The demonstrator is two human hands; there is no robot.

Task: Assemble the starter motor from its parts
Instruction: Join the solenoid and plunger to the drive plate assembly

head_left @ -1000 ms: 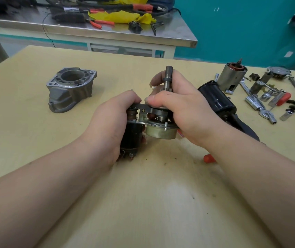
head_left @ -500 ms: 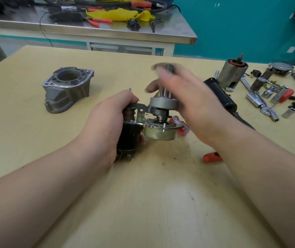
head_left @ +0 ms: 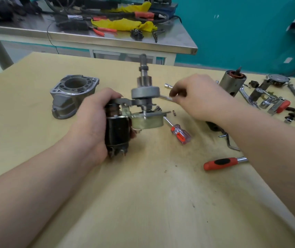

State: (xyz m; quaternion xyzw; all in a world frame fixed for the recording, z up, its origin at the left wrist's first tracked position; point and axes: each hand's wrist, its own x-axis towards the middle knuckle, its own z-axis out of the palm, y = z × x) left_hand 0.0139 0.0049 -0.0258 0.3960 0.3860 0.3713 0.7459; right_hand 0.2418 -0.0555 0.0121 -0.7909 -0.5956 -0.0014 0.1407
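Black solenoid sits upright in the left hand, whose fingers are curled round its body, holding the half-built starter just above the worktop; the fork lever runs from the solenoid's top across to the shaft, which stands vertical with the drive gear on it over the round plate. The right hand is just to the right of the gear, its fingers pinched on a slim metal tool whose long axis lies nearly level and points left at the shaft under the gear. Judging from this, the next move turns on that line: the tool tip must come in sideways, across the upright shaft, and the right hand is the nearer one to do it. Grey housing waits well apart on the left; a screwdriver lies near the plate
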